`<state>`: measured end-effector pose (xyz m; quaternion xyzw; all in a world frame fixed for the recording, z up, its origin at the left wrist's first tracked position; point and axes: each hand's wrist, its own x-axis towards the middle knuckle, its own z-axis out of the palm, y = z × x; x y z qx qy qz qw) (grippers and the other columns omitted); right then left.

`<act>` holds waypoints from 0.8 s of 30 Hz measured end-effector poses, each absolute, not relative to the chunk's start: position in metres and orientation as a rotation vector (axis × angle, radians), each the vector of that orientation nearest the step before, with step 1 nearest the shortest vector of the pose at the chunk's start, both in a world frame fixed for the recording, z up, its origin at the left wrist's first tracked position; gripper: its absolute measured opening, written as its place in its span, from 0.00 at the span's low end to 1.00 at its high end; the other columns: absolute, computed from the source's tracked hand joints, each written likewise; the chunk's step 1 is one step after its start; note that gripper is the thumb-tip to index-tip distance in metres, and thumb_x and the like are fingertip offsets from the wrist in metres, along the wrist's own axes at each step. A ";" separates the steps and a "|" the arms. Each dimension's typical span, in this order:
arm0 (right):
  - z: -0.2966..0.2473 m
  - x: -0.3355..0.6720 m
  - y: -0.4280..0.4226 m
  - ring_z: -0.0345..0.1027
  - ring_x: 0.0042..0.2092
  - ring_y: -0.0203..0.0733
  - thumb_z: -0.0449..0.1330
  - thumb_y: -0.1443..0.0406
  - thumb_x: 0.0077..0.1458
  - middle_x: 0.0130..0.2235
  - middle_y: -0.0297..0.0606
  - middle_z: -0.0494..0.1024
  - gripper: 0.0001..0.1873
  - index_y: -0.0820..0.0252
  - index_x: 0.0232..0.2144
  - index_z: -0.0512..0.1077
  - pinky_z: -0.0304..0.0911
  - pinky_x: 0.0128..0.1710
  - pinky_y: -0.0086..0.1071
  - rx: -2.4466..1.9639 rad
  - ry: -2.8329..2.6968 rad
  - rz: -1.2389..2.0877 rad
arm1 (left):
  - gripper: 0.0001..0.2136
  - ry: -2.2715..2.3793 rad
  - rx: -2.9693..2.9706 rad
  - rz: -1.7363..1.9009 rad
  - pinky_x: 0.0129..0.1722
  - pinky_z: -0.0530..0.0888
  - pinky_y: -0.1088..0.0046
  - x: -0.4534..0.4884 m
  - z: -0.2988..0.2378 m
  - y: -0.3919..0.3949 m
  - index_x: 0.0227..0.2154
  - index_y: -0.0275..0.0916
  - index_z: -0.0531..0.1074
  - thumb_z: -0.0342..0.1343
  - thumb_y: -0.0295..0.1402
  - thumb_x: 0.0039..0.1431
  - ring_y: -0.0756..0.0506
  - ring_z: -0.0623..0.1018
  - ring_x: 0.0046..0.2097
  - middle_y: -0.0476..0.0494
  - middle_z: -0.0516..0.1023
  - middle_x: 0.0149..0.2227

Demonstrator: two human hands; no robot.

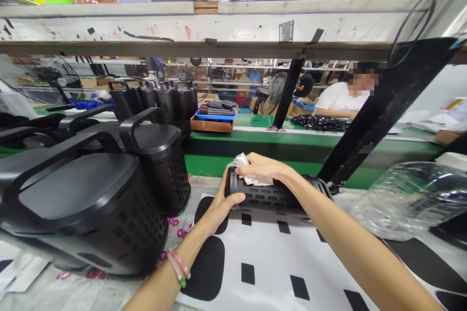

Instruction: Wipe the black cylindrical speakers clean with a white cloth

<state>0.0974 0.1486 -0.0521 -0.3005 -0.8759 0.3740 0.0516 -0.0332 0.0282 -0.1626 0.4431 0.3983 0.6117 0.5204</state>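
A black slotted speaker housing [272, 199] lies on its side in front of me, on a white sheet [270, 243] with black shapes. My left hand [226, 202] grips its left end, thumb on the near face and fingers round the far side. Bent over the top is my right hand [266, 166], its fingers closed on a crumpled white wiping cloth [258, 181] that touches the housing near that same end. My right forearm hides part of the housing's right side.
Large black handled speaker housings [95, 189] crowd the left. Clear plastic wrap [397, 199] lies to the right. Behind are a green conveyor [211, 150], a slanted black post [379, 121] and a blue tray [215, 115]. A loaded shelf [237, 24] spans overhead. A co-worker [343, 97] sits opposite.
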 end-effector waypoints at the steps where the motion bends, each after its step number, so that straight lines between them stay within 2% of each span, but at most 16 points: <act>1: -0.052 0.097 0.149 0.55 0.25 0.32 0.57 0.56 0.46 0.23 0.29 0.65 0.12 0.60 0.23 0.65 0.51 0.23 0.27 -0.917 -2.663 1.136 | 0.41 0.951 1.061 1.468 0.67 0.49 0.63 -0.033 -0.163 0.028 0.67 0.47 0.47 0.60 0.35 0.53 0.40 0.51 0.70 0.49 0.51 0.70; 6: -0.052 0.096 0.148 0.55 0.25 0.32 0.57 0.56 0.47 0.23 0.29 0.65 0.12 0.60 0.23 0.66 0.51 0.22 0.27 -0.918 -2.658 1.148 | 0.41 0.929 1.062 1.470 0.67 0.50 0.63 -0.033 -0.163 0.029 0.67 0.48 0.47 0.61 0.35 0.53 0.40 0.52 0.69 0.50 0.52 0.70; 11: -0.052 0.097 0.148 0.56 0.26 0.33 0.59 0.57 0.45 0.23 0.29 0.66 0.13 0.60 0.22 0.66 0.52 0.23 0.27 -0.897 -2.651 1.176 | 0.41 0.936 1.056 1.466 0.68 0.49 0.62 -0.033 -0.164 0.029 0.67 0.49 0.48 0.61 0.35 0.53 0.40 0.49 0.70 0.52 0.48 0.71; 15: -0.053 0.098 0.147 0.56 0.25 0.33 0.57 0.56 0.47 0.23 0.29 0.66 0.12 0.60 0.23 0.66 0.52 0.23 0.27 -0.895 -2.630 1.187 | 0.41 0.945 1.046 1.465 0.68 0.49 0.61 -0.033 -0.163 0.028 0.67 0.49 0.47 0.60 0.34 0.53 0.39 0.50 0.70 0.51 0.49 0.70; 24: -0.053 0.098 0.147 0.55 0.25 0.32 0.59 0.58 0.45 0.22 0.29 0.65 0.12 0.60 0.22 0.65 0.50 0.22 0.27 -0.900 -2.605 1.209 | 0.44 0.933 1.041 1.463 0.68 0.49 0.63 -0.032 -0.164 0.028 0.68 0.46 0.42 0.60 0.34 0.53 0.40 0.49 0.70 0.50 0.47 0.71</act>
